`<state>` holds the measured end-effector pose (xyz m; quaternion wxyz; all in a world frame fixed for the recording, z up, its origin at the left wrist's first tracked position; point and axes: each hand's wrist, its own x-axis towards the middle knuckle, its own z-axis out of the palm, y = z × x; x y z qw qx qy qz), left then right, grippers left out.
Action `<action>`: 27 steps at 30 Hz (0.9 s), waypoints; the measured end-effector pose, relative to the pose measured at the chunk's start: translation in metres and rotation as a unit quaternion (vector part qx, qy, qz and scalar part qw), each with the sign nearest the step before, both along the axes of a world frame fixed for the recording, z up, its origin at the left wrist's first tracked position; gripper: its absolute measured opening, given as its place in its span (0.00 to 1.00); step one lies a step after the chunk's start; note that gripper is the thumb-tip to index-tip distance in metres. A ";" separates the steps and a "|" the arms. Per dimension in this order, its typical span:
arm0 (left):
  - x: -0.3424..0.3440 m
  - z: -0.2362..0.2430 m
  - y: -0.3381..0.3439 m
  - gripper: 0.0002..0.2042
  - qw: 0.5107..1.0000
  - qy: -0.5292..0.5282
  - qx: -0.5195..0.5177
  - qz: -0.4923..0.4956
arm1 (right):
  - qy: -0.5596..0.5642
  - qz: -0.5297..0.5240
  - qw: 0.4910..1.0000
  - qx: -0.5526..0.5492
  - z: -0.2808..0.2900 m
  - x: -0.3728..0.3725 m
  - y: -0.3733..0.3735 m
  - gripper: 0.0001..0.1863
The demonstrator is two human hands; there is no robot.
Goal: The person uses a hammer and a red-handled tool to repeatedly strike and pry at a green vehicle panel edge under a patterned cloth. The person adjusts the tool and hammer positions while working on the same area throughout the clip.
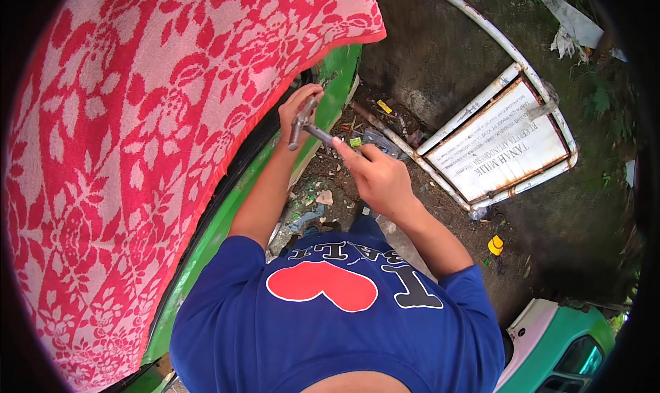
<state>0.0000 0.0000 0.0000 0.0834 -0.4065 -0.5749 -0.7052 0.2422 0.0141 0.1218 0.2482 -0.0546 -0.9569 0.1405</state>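
Note:
My right hand (385, 176) is closed around the handle of a hammer (317, 133), index finger laid along it. The worn metal hammer head crosses in front of my left hand (295, 111). That hand is at the inner edge of a green car body panel (328, 77), with its fingers curled. Whatever they hold is hidden by the hammer head and the hand itself. A red and pink floral towel (158, 118) is draped over the car beside my left arm, its hem along the panel.
At right, a rusty white metal frame with a sign board (495, 142) leans by a dark, mossy wall (419, 42). Dirt, rubble and litter cover the ground, including a yellow scrap (495, 244) and a clear plastic piece (381, 142). A green and pale vehicle (570, 345) stands lower right.

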 end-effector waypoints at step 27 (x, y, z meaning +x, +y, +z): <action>0.016 0.011 -0.010 0.08 0.999 0.050 -0.005 0.002 | 0.112 0.056 0.986 -0.107 -0.016 0.019 -0.009 0.29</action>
